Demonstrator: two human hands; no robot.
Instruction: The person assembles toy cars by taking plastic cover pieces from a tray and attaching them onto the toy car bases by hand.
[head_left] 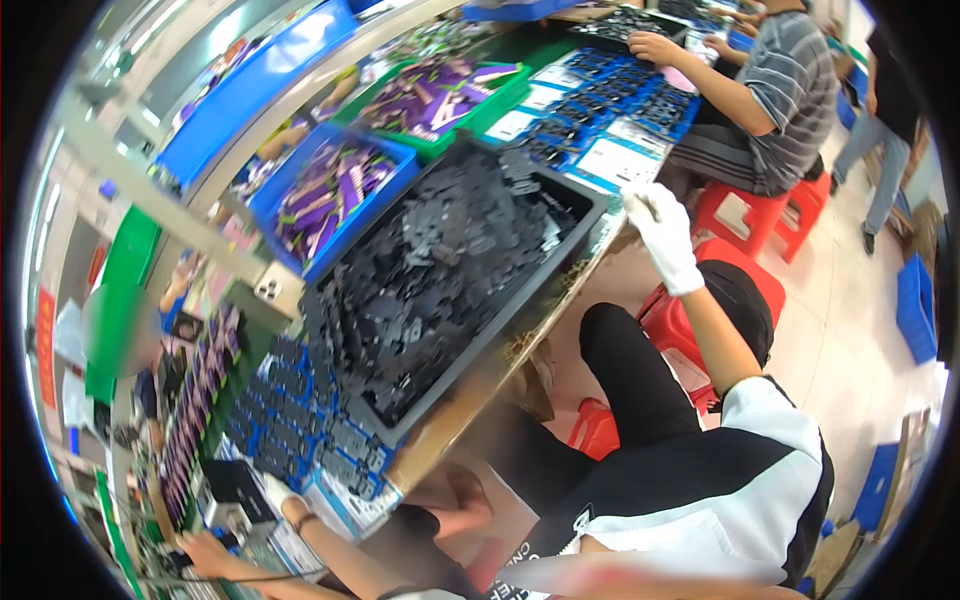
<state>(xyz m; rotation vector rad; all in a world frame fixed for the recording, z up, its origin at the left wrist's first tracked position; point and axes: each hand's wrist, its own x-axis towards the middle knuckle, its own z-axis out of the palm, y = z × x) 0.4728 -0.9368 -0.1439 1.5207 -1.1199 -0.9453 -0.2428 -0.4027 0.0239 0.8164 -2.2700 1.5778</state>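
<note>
Many black parts (pixel 430 245) heaped inside the black tray (pixel 498 318). Holds right hand (pixel 663 235), white-gloved, up just right of the tray's far corner, fingers curled; cannot tell whether gripping anything. Cannot tell left hand's state. Left of the tray, a blue bin (pixel 365 212) of purple strips (pixel 335 190).

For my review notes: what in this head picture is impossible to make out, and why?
All in the head view:
- Whether the white-gloved right hand pinches anything: fingertips too small and blurred.
- The floor of the black rectangular tray: mostly hidden by heaped dark flat parts.
- Whose bare forearm with a dark bracelet this is: cut off by the lower edge.
- The grey striped-shirted co-worker's head: cut off by the upper edge.
</note>
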